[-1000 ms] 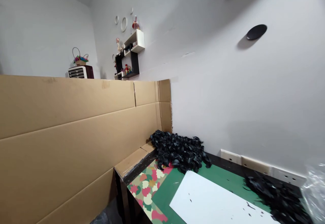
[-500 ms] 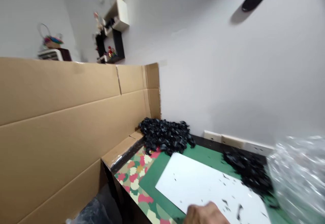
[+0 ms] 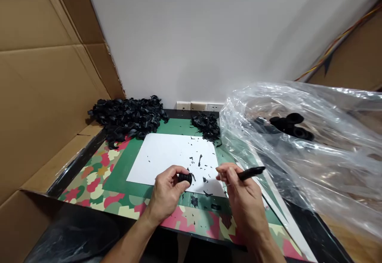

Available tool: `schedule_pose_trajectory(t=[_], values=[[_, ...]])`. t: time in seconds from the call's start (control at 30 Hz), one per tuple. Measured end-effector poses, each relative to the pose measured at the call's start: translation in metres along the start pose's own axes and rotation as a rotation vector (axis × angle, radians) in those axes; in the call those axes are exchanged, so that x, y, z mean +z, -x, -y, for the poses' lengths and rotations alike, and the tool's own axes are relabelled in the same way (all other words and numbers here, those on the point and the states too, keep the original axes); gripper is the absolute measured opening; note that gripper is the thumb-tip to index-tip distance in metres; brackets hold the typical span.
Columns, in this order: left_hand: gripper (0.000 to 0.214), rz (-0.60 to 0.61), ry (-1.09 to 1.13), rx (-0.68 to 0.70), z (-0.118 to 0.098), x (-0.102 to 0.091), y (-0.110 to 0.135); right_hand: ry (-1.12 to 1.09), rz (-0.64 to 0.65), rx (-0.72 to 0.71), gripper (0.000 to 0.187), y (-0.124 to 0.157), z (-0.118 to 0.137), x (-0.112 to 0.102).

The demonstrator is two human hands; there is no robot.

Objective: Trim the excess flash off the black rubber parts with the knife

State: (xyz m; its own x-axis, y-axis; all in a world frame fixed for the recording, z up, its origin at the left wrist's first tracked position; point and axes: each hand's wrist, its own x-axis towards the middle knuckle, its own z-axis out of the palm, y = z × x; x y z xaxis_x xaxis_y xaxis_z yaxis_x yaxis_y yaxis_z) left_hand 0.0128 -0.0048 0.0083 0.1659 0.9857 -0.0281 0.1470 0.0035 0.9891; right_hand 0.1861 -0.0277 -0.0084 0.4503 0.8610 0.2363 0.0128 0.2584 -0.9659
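Note:
Thumb and fingers of my left hand [image 3: 168, 187] are closed round a small black ribbed round piece [image 3: 185, 178], held just above the front of the white board [image 3: 170, 151]. To its right, my right hand [image 3: 243, 191] grips a black pen-shaped tool [image 3: 251, 172]. The tool's back end sticks out past the hand towards the right; its tip is too small to make out. A gap separates the tool from the ribbed piece. Thin black scraps [image 3: 200, 160] lie scattered over the board and in front of it.
A large heap of curled black pieces [image 3: 128, 115] sits at the back left, against a cardboard wall [image 3: 38, 76]. A smaller heap of black scraps [image 3: 206, 125] lies behind the board. On the right, a clear plastic bag [image 3: 298, 151] holds several black ribbed parts [image 3: 291, 125].
The view has swung right and down, bringing both hands and the open bag into sight. Earlier, only part of one hand showed at the bottom edge.

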Motion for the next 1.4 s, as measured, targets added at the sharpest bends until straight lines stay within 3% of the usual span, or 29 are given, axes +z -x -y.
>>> schedule_pose_trajectory(t=[0.1,0.27,0.33,0.53,0.83,1.13,1.4], values=[[0.016,-0.002,-0.029,0.013,0.001,-0.001,0.0,-0.091,0.038,0.016,0.042,0.0,-0.003,-0.001],[0.013,0.003,-0.063,-0.007,0.002,-0.003,-0.001,-0.206,0.181,0.299,0.051,0.004,-0.002,0.0],[0.012,0.001,-0.074,-0.015,0.002,-0.003,0.0,-0.271,0.211,0.332,0.049,0.007,-0.002,0.002],[0.011,0.001,-0.101,-0.009,0.003,-0.004,0.001,-0.361,0.245,0.345,0.034,0.01,-0.002,0.01],[0.01,0.004,-0.157,0.081,0.004,-0.001,0.003,-0.314,0.253,0.194,0.017,0.011,0.001,0.014],[0.013,0.014,-0.192,0.138,0.002,0.001,0.004,-0.24,0.231,0.252,0.016,0.012,0.001,0.018],[0.014,0.028,-0.174,0.101,0.011,0.0,0.005,-0.197,0.239,0.273,0.016,0.013,0.0,0.021]])
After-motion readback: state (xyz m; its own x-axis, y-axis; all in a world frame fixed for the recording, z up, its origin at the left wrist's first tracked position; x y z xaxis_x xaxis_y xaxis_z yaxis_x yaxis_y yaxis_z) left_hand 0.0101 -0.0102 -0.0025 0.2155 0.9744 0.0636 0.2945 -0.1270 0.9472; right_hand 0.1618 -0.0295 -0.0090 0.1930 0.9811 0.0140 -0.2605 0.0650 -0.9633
